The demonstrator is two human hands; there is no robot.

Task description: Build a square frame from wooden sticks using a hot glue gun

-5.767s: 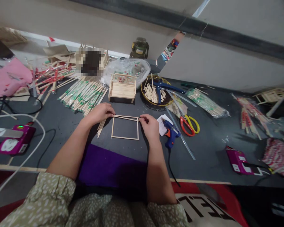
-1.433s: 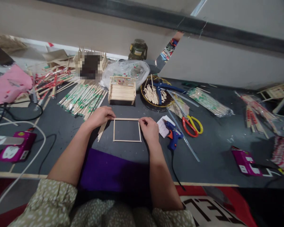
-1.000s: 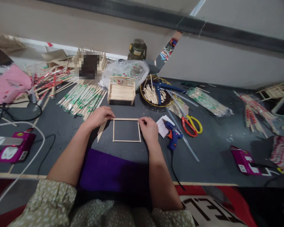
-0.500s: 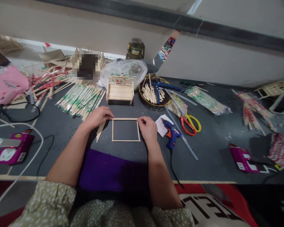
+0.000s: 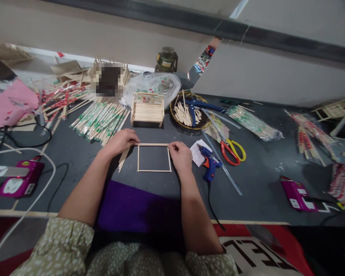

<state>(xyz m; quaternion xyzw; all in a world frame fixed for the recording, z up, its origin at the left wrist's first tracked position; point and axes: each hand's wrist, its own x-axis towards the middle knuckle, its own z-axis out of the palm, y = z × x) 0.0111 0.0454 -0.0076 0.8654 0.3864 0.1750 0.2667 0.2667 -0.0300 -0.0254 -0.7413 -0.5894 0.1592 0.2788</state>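
A rectangular frame of thin wooden sticks (image 5: 154,171) lies flat on the dark table in front of me. My left hand (image 5: 123,141) pinches its far left corner, fingers pressed together. At the far right corner, my right hand (image 5: 179,154) is closed on the frame in the same way. Along the far side, sticks appear doubled up between the two hands. A few loose sticks (image 5: 123,160) lie beneath and beside my left hand. To the right of my right hand rests a blue glue gun (image 5: 211,165) on a white paper (image 5: 196,153).
Behind the frame stands a small stick-built bench (image 5: 147,111). Next to it is a basket (image 5: 172,117) of cut sticks with blue-handled pliers (image 5: 192,111). Scissors (image 5: 230,150), wrapped chopsticks (image 5: 96,120), a purple cloth (image 5: 132,209) and purple power boxes (image 5: 297,193) lie around.
The whole view has shifted slightly, moving things a little to the right. Both hands keep their hold on the frame's far corners.
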